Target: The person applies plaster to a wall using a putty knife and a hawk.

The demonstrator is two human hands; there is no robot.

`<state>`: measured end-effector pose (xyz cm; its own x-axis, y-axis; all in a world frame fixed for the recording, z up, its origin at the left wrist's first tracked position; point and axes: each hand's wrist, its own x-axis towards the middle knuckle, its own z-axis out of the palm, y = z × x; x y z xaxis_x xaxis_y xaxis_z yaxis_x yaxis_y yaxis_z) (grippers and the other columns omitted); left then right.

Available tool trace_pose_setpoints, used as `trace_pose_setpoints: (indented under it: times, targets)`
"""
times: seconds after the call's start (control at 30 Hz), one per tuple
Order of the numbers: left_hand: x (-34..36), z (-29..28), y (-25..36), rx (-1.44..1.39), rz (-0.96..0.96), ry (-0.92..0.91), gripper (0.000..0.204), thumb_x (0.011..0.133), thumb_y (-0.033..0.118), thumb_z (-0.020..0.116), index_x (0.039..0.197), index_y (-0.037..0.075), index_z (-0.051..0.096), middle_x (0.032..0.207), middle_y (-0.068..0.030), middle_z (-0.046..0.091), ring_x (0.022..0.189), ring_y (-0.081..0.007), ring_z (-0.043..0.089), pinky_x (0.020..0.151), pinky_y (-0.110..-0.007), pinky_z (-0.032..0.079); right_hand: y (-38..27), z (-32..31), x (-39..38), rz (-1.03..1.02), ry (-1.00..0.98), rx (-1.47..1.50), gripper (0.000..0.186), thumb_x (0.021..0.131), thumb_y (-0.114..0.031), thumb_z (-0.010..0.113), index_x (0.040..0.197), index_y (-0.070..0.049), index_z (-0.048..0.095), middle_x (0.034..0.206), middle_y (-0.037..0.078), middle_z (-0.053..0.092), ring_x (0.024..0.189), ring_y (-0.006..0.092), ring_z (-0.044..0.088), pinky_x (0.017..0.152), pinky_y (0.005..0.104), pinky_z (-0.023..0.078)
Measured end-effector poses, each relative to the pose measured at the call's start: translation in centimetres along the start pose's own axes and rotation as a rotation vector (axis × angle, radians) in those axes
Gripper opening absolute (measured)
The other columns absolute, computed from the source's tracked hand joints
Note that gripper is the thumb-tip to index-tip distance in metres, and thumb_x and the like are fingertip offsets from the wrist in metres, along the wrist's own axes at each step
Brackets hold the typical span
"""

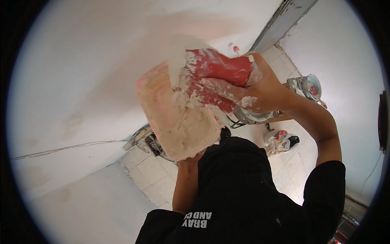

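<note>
My right hand (264, 87) is closed around a red plastic spreader (229, 67), its thumb pressed along the near face. Wet, cream-coloured putty (189, 130) clings to the spreader's left edge and spots my fingers. Below and left of it, a shallow, pinkish rectangular tray (142, 89) carries a thick layer of the same putty. The spreader overlaps the tray's upper right part; whether they touch, I cannot tell. My left hand (198, 157) supports the tray from beneath at its near end, most of its fingers hidden.
A pale wall (101, 49) with damp-looking patches stands ahead and left, with loose cables (73, 145) along it. Behind my right arm are a putty-smeared bucket (312, 85) and another container (254, 117) on a bench. A plastic bag (280, 142) lies on the tiled floor (156, 175).
</note>
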<state>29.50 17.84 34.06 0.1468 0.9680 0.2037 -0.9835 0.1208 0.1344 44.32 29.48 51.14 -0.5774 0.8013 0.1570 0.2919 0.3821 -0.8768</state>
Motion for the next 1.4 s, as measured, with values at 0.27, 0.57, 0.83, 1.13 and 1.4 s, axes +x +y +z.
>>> trace_pose_setpoints:
  times: [0.27,0.57,0.83,1.13,1.4]
  targets:
    - [-1.6,0.0,0.5,0.042,0.156,0.259,0.072,0.080,0.054,0.047,0.133,0.009,0.029,0.131,-0.0152,0.037,0.119,-0.0392,0.035,0.088,-0.051,0.040,-2.1,-0.3,-0.1,-0.034,-0.115,-0.538,0.042,0.070,-0.027,0.074,0.094,0.003,0.057,0.079,0.012,0.056,0.079,0.0207,0.059,0.070,0.0297,0.046]
    - [-4.6,-4.3,-0.1,0.220,0.267,0.410,0.068,0.085,0.054,0.038,0.136,0.011,0.023,0.135,-0.0115,0.032,0.121,-0.0320,0.035,0.098,-0.047,0.032,-0.8,2.7,-1.6,-0.244,-0.275,-0.307,0.027,0.072,-0.018,0.065,0.066,0.006,0.054,0.062,0.021,0.055,0.061,0.0354,0.054,0.061,0.0394,0.044]
    - [-2.3,-0.5,0.2,0.254,0.209,0.434,0.069,0.084,0.053,0.041,0.135,0.010,0.023,0.133,-0.0114,0.035,0.119,-0.0305,0.039,0.097,-0.046,0.035,-0.3,1.8,-1.6,0.451,-0.309,0.124,0.042,0.076,-0.025,0.069,0.102,0.002,0.050,0.096,0.012,0.058,0.088,0.0161,0.057,0.075,0.0311,0.047]
    - [-0.2,2.7,-0.1,0.200,0.132,0.240,0.069,0.084,0.052,0.041,0.135,0.009,0.023,0.131,-0.0132,0.038,0.117,-0.0321,0.042,0.092,-0.049,0.041,3.1,2.4,-2.6,0.476,-0.063,0.663,0.029,0.077,-0.012,0.066,0.099,0.004,0.056,0.089,0.010,0.063,0.079,0.0140,0.061,0.066,0.0260,0.050]
    - [-1.7,-0.3,0.5,0.339,0.236,0.370,0.072,0.086,0.054,0.038,0.139,0.013,0.012,0.136,-0.0129,0.031,0.123,-0.0323,0.035,0.095,-0.050,0.039,3.9,-0.2,-2.7,0.664,0.263,1.070,0.031,0.078,-0.001,0.061,0.107,-0.001,0.051,0.103,0.013,0.059,0.094,0.0213,0.060,0.082,0.0322,0.053]
